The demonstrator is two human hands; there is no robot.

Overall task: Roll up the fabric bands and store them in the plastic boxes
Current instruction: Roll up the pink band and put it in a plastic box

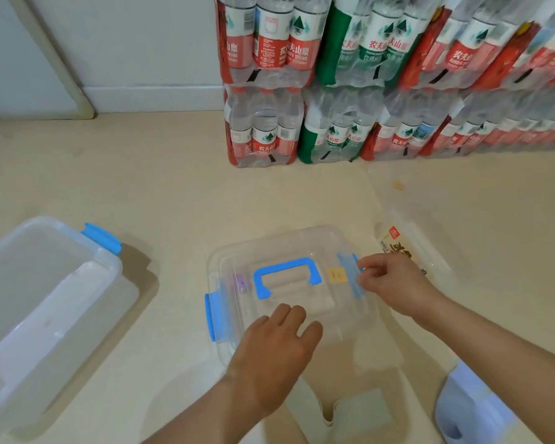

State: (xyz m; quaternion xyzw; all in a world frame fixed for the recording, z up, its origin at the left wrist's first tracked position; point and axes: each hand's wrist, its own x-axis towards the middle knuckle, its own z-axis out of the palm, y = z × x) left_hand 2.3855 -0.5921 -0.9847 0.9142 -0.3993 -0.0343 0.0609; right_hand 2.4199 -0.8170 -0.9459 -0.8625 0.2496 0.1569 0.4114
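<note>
Storeroom-like floor corner: stacked shrink-wrapped water bottle packs (382, 78) against wall.

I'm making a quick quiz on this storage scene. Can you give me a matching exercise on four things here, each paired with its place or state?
Column one:
1. left hand
2. right hand
3. large frosted box
4. bottled water packs

Column two:
A. stacked against the far wall
B. fingers at the blue latch on the clear box's right side
C. resting flat on the clear box's lid
D. on the floor, far left

Pairs: 1-C, 2-B, 3-D, 4-A
</note>
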